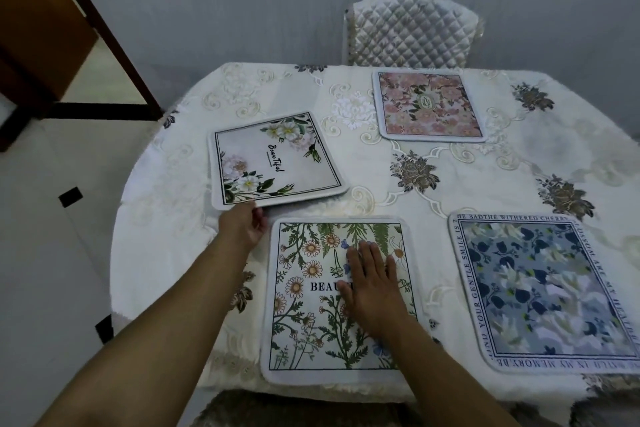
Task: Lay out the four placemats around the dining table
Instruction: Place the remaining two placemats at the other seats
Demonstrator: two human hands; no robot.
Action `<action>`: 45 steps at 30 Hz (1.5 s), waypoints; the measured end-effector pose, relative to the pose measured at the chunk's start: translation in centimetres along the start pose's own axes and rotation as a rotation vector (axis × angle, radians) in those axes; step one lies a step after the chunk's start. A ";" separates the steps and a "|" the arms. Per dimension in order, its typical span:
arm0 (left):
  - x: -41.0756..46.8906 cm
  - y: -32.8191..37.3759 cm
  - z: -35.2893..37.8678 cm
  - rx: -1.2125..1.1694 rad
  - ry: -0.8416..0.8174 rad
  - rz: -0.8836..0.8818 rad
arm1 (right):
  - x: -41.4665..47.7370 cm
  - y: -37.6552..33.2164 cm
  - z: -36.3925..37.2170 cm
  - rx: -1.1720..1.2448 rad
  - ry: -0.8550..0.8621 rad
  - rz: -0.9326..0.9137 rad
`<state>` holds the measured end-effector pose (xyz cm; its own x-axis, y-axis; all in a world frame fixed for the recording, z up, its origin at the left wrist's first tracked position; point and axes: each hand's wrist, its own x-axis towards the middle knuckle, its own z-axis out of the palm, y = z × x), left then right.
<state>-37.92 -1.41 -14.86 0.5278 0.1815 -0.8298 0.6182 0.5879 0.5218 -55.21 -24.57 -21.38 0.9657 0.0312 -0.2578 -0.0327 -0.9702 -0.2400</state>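
Several placemats lie on the dining table (450,177), which wears a white embroidered cloth. A white mat with roses (277,159) sits at the left, tilted. My left hand (244,227) pinches its near left corner. In front of me is a daisy and fern mat (311,295) at the near edge. My right hand (372,282) lies flat on it, fingers spread, covering part of its lettering. A blue floral mat with text around its border (543,291) lies at the near right. A pink floral mat (429,106) lies at the far side.
A chair with a quilted cream cover (412,31) stands behind the table against the grey wall. A dark wooden door frame (104,31) is at the upper left over a pale tiled floor. Another seat (294,409) shows below the near table edge.
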 end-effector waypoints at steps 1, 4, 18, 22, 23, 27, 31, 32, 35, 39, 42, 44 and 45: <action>-0.4 0.3 -0.4 0.005 0.026 0.041 | 0.0 -0.1 -0.4 0.015 -0.023 0.000; -1.6 2.1 -3.1 0.081 0.045 0.187 | 0.1 -0.6 -2.0 0.087 -0.030 0.006; -0.5 3.5 -18.6 0.585 0.250 0.278 | 4.3 -10.3 -3.6 0.119 0.096 -0.015; -0.6 2.4 -19.2 0.745 0.185 0.410 | 9.1 -14.6 -4.6 0.107 0.124 -0.063; -0.6 3.0 -19.4 0.758 0.157 0.434 | 10.6 -15.6 -5.0 0.096 0.140 -0.066; 0.9 7.5 -22.3 0.947 0.045 0.432 | 15.4 -18.3 -6.3 0.070 0.085 0.056; 3.1 12.1 -26.6 1.003 0.020 0.379 | 17.4 -20.6 -5.5 0.086 -0.042 0.200; 3.5 12.9 -27.1 1.020 0.027 0.377 | 17.6 -21.2 -5.1 0.127 -0.047 0.229; 4.9 13.9 -27.4 1.008 0.055 0.399 | 18.1 -23.2 -4.3 0.339 -0.071 0.313; 5.7 14.2 -27.4 0.945 0.100 0.401 | 18.3 -24.5 -3.9 0.389 -0.126 0.426; 5.5 14.6 -27.8 0.945 0.113 0.443 | 17.4 -24.6 -4.5 0.410 -0.117 0.372; 5.0 15.3 -27.7 0.972 0.117 0.494 | 16.4 -24.5 -5.3 0.408 -0.066 0.315; 4.6 15.8 -27.4 0.984 0.113 0.519 | 15.6 -24.3 -5.8 0.400 -0.030 0.293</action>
<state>-41.71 30.34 -15.91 0.8307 0.3234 -0.4531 0.5563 -0.4505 0.6983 -37.82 -1.92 -14.10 0.8934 -0.2161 -0.3938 -0.4035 -0.7715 -0.4920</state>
